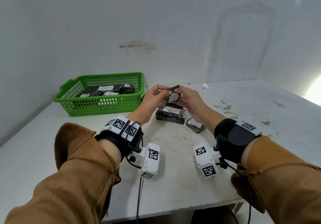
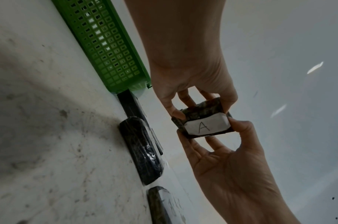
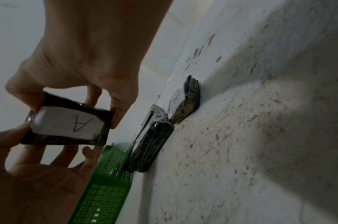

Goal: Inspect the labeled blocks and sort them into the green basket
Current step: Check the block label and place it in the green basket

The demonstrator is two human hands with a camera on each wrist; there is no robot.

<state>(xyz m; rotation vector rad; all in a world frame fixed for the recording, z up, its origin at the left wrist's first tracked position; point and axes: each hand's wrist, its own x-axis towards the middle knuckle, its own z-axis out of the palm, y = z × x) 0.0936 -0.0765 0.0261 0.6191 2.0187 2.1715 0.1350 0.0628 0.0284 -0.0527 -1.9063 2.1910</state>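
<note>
- Held block [image 2: 202,119]: dark and plastic-wrapped, raised above the table [image 1: 243,112] just right of the green basket [image 1: 104,104]. Its long axis runs roughly side to side between the two hands. The white label marked "A" [image 2: 204,126] faces back toward the person.
- Left hand [image 1: 153,96]: thumb and fingertips pinch the block's left end.
- Right hand [image 1: 188,100]: thumb and fingertips pinch the block's right end.
- Green basket: sits at the table's far left and holds several labelled dark blocks [image 1: 107,91], labels up.
- Larger block [image 1: 171,114]: lies flat on the table below the hands, long axis left to right, label up.
- Smaller block [image 1: 195,125]: lies flat just right of the larger one, label up.
</note>
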